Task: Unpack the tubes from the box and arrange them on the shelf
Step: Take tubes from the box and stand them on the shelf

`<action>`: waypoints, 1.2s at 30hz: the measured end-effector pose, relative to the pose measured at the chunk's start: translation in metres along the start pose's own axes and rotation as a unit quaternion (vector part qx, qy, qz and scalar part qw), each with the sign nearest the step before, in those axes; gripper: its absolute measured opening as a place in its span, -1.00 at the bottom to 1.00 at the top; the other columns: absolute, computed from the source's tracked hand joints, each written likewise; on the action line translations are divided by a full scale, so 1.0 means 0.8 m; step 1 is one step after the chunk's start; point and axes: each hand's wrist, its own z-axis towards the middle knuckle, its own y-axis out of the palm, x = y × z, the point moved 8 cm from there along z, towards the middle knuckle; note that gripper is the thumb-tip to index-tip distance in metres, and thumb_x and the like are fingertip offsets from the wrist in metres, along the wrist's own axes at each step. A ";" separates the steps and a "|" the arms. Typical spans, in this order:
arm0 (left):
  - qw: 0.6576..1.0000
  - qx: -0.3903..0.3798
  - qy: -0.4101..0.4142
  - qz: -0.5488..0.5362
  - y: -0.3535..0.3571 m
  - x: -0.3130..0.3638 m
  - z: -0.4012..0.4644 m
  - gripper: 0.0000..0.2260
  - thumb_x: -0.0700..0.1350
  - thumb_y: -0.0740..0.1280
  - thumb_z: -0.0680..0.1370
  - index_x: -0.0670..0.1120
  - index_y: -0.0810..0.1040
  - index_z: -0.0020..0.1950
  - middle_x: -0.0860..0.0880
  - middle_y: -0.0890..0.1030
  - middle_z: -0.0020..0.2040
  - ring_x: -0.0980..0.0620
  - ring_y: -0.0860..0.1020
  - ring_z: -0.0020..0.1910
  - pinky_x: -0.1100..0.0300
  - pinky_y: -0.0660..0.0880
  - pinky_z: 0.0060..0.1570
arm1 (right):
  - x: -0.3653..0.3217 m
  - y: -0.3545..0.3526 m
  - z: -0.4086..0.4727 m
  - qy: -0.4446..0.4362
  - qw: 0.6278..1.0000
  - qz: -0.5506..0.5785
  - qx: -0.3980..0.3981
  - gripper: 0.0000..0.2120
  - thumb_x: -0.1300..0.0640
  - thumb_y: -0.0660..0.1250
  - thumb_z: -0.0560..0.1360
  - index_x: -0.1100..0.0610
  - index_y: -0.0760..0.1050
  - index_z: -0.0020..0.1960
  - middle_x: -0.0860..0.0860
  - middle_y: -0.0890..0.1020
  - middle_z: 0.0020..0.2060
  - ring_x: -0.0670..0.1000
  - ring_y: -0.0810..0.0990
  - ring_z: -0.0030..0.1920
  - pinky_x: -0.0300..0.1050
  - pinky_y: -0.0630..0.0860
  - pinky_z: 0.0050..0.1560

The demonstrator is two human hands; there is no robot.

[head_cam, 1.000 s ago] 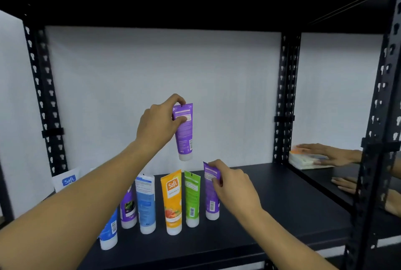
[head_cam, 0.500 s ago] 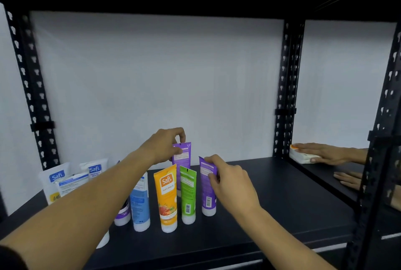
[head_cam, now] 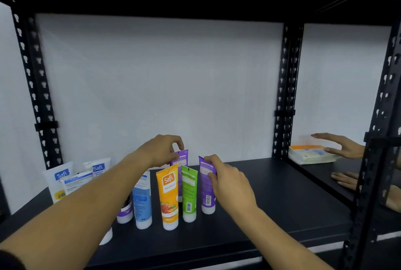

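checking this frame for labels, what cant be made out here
Head view, the only one:
- Back purple tube: its lower part is hidden by the orange tube and green tube; whether it stands on the shelf cannot be told.
- Dark tube: mostly hidden by the left arm.
- Small print on all tubes: too small and blurred.
- The box: out of frame.

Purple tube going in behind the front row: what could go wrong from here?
1. The left hand lowers the rear purple plastic tube tight behind the orange Safi tube and green tube; a nudge could topple the cap-standing row.
2. The right hand grips the front purple tube; letting go may tip it.
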 end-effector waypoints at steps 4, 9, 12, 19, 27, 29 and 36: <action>0.999 0.040 -0.005 0.029 -0.024 0.000 -0.021 -0.71 0.03 0.31 0.61 0.05 0.44 0.33 -0.03 0.63 0.16 0.05 0.54 0.11 0.17 0.53 0.01 | -0.001 0.003 -0.008 0.019 1.000 0.020 -0.006 -0.53 -0.14 0.22 0.62 -0.11 0.17 0.47 -0.01 0.54 0.23 0.00 0.60 0.15 -0.17 0.61 -0.03; 0.995 0.095 -0.006 0.030 -0.054 0.001 -0.060 -0.73 0.03 0.25 0.63 0.08 0.47 0.33 -0.03 0.60 0.22 0.02 0.56 0.11 0.10 0.52 0.11 | -0.002 0.002 -0.011 0.053 0.997 0.060 -0.021 -0.50 -0.11 0.19 0.65 -0.13 0.09 0.52 -0.02 0.50 0.30 -0.01 0.56 0.20 -0.14 0.63 -0.07; 0.995 0.079 -0.007 0.054 -0.055 0.000 -0.086 -0.67 0.07 0.20 0.65 0.08 0.43 0.40 -0.03 0.52 0.35 0.01 0.53 0.14 0.08 0.47 0.19 | -0.002 -0.003 -0.014 0.075 0.994 0.080 -0.020 -0.49 -0.08 0.16 0.67 -0.12 0.03 0.54 -0.01 0.55 0.21 -0.04 0.58 0.09 -0.09 0.64 -0.10; 0.989 0.098 -0.005 0.107 -0.063 0.003 -0.149 -0.57 0.16 0.11 0.65 0.09 0.30 0.51 0.02 0.36 0.51 -0.03 0.34 0.45 0.01 0.31 0.40 | -0.036 -0.042 -0.024 0.034 0.999 -0.010 -0.005 -0.44 0.08 0.17 0.64 0.00 0.06 0.59 0.10 0.51 0.24 0.11 0.50 0.18 0.06 0.51 0.16; 0.984 0.141 -0.001 0.107 -0.017 -0.010 -0.241 -0.56 0.14 0.10 0.64 0.11 0.29 0.52 -0.01 0.24 0.57 -0.03 0.17 0.55 -0.06 0.11 0.52 | -0.114 -0.057 -0.081 -0.069 0.994 -0.084 0.003 -0.49 -0.02 0.21 0.61 0.00 0.21 0.53 0.00 0.39 0.42 0.07 0.31 0.39 -0.01 0.35 0.33; 0.984 0.142 -0.005 0.110 0.008 -0.015 -0.264 -0.55 0.16 0.07 0.64 0.12 0.27 0.53 0.00 0.20 0.58 -0.02 0.12 0.57 -0.06 0.05 0.54 | -0.129 -0.047 -0.103 -0.086 0.993 -0.081 -0.006 -0.50 -0.04 0.22 0.60 -0.01 0.24 0.51 -0.01 0.40 0.41 0.05 0.31 0.38 -0.02 0.35 0.32; 0.979 0.181 -0.052 0.075 0.090 -0.037 -0.358 -0.49 0.18 0.01 0.58 0.05 0.36 0.47 -0.09 0.36 0.49 -0.11 0.32 0.46 -0.12 0.27 0.43 | -0.145 0.032 -0.205 -0.107 0.993 -0.008 -0.056 -0.50 -0.03 0.26 0.58 -0.01 0.28 0.49 -0.04 0.42 0.35 0.00 0.30 0.36 -0.05 0.34 0.32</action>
